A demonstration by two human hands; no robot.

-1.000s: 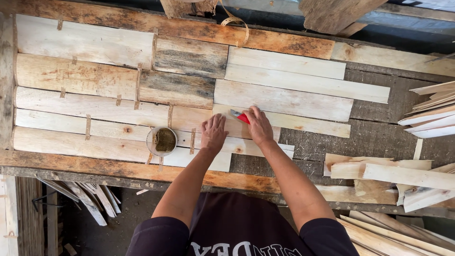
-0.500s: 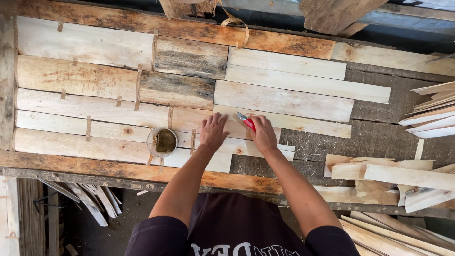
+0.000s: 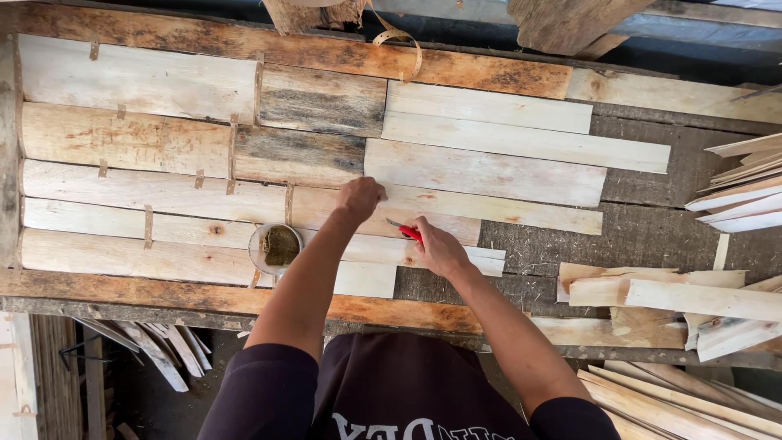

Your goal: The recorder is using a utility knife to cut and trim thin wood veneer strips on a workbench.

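Note:
Thin wooden veneer strips (image 3: pixel 489 171) lie side by side on a rough wooden workbench (image 3: pixel 244 297), joined by short pieces of brown tape. My left hand (image 3: pixel 358 198) presses on the seam between two strips near the middle. My right hand (image 3: pixel 436 246) grips a small red-handled cutter (image 3: pixel 405 231) whose blade points left toward that seam. A small round tin of glue or paste (image 3: pixel 277 247) sits on the strips just left of my left forearm.
Loose veneer pieces are stacked at the right (image 3: pixel 733 195) and lower right (image 3: pixel 692 297). More strips lean under the bench at lower left (image 3: pixel 155 350). A curl of brown tape (image 3: pixel 399 41) hangs at the top by a wooden post.
Both hands slid up and slightly right along the seam; the left hand closed into a pressing grip, and the cutter moved with the right hand.

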